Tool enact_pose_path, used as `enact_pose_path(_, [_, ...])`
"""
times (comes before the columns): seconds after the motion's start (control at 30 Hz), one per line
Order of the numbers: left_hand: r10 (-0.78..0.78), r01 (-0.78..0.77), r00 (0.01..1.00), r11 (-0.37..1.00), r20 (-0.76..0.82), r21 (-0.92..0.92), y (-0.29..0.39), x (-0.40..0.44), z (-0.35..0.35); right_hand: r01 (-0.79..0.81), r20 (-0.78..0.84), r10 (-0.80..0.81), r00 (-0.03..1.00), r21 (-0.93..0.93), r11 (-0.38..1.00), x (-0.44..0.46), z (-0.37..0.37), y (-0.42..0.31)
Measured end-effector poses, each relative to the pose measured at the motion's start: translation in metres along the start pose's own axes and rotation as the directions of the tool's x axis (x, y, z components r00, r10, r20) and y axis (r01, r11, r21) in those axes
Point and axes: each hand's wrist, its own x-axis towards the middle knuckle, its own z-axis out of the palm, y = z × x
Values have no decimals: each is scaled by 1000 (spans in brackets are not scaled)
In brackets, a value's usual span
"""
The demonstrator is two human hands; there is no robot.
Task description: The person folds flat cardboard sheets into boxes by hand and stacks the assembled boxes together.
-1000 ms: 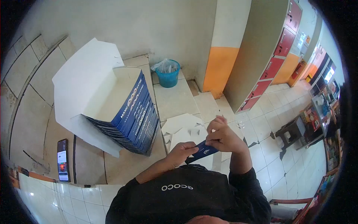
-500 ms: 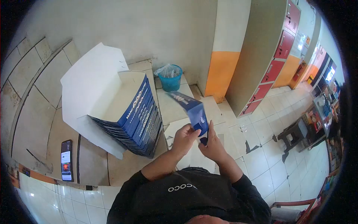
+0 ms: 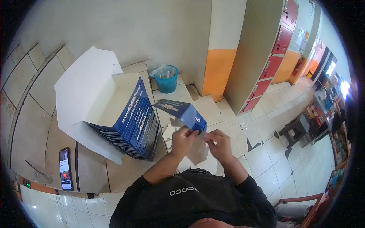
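Note:
A blue printed cardboard box piece (image 3: 175, 109), partly folded, is held up in front of my chest. My left hand (image 3: 182, 143) grips its lower edge, thumb and fingers pinched together. On the other side, my right hand (image 3: 219, 145) pinches the same piece near its corner; a pale flap hangs down between the hands. Left of them rises a stack of nested blue cartons (image 3: 138, 117) with white lettering. A large white card flap (image 3: 81, 81) stands open behind and beside the stack.
A phone with a lit screen (image 3: 65, 167) lies on the tiled ledge (image 3: 93, 163) at left. A turquoise bin (image 3: 166, 83) with a plastic liner stands near the wall. Red-doored lockers (image 3: 272, 68) are beyond, and a dark stool (image 3: 294, 131) is at right.
The blue piece has tilted flatter, and a pale flap now shows below it. My right hand has shifted from an extended-finger hold to a pinch. The whole view has shifted slightly.

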Motion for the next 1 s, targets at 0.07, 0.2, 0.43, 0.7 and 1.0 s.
enact_pose_path(0.07, [159, -152, 986, 982, -58, 115, 10, -7, 10, 201, -5, -204, 979, -165, 966, 3, 10, 4])
enact_pose_path(0.2, [218, -213, 976, 930, 18, 299, 11, -14, 16, 97, -162, -115, 980, -117, 988, 13, 16, -5])
enact_pose_path(0.43, [126, -56, 980, 916, 153, -396, -16, -6, 13, 59, -94, -58, 994, 4, 998, 10, 14, -6])
enact_pose_path(0.7, [139, -663, 671, 552, 728, 506, -59, -2, 9, -106, -193, 158, 968, 254, 961, 47, -40, 16])
enact_pose_path(1.0, [-274, 664, 733, 485, 622, -569, 1, 30, -3, 108, 213, -56, 976, -239, 965, 8, -23, 4])
